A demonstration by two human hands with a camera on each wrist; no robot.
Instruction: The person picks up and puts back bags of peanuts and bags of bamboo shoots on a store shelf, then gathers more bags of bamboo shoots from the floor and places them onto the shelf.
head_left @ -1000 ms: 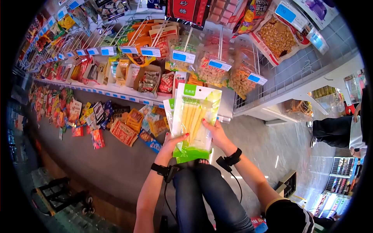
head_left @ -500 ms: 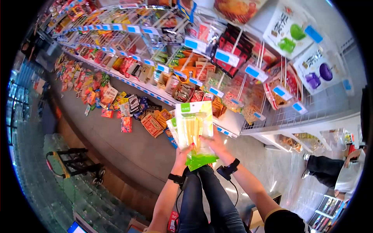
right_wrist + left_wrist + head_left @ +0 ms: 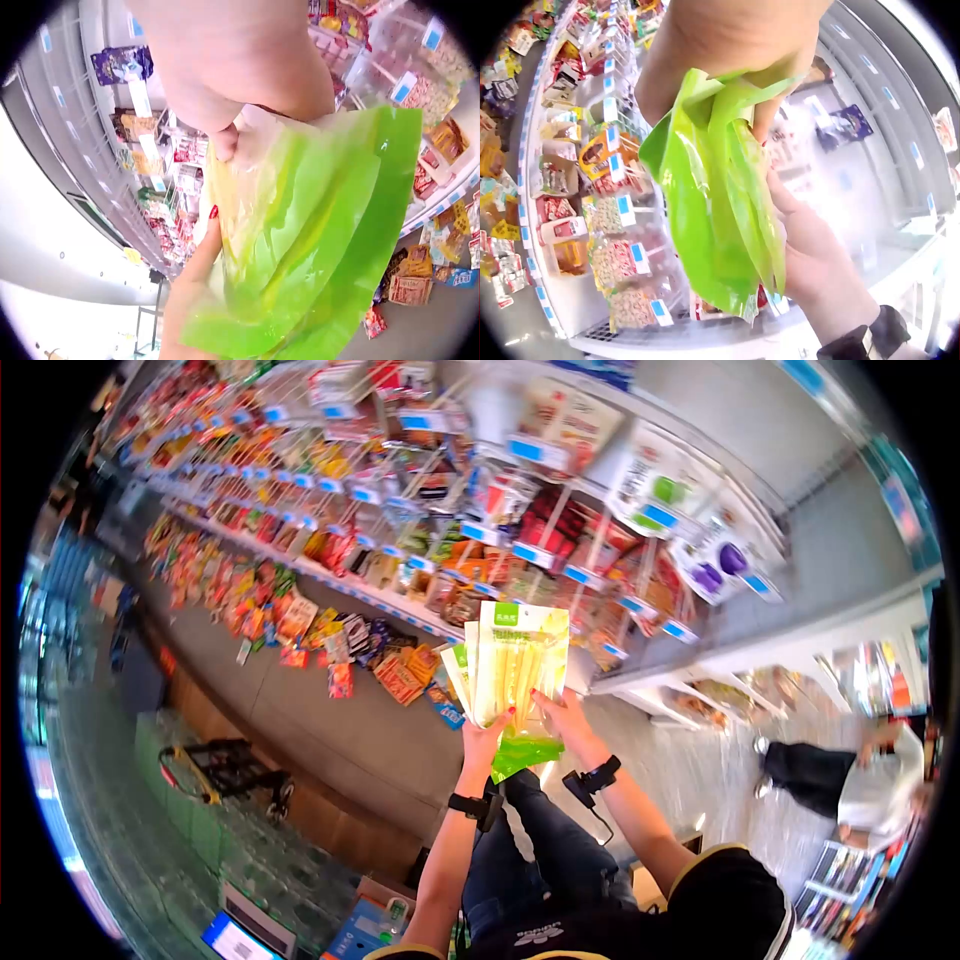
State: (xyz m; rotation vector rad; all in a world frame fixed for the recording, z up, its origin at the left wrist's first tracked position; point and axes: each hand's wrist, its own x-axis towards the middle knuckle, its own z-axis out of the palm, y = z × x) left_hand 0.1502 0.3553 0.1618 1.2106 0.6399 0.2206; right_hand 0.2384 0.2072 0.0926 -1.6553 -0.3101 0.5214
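Both hands hold a small stack of white-and-green snack packets (image 3: 520, 672) upright in front of the body. Long pale-yellow strips show through the front packet's clear window. Another packet (image 3: 457, 672) peeks out behind it on the left. My left hand (image 3: 484, 740) grips the lower left edge with its thumb on the front. At the lower right, my right hand (image 3: 566, 722) pinches the stack the same way; its other fingers are hidden behind. The green bottom ends (image 3: 712, 217) hang below the hands, several layers together, in the left wrist view.
Shelves of hanging snack bags with blue price tags stand ahead. Many loose snack packs (image 3: 300, 622) lie on the floor along the shelf's base. A folded cart (image 3: 225, 770) is at lower left, a laptop (image 3: 245, 932) below it. Another person (image 3: 850, 780) is at right.
The head view has swung, so more of the upper shelves shows and the snack bags look farther off. The packets have fanned out slightly, while both hands keep their hold.
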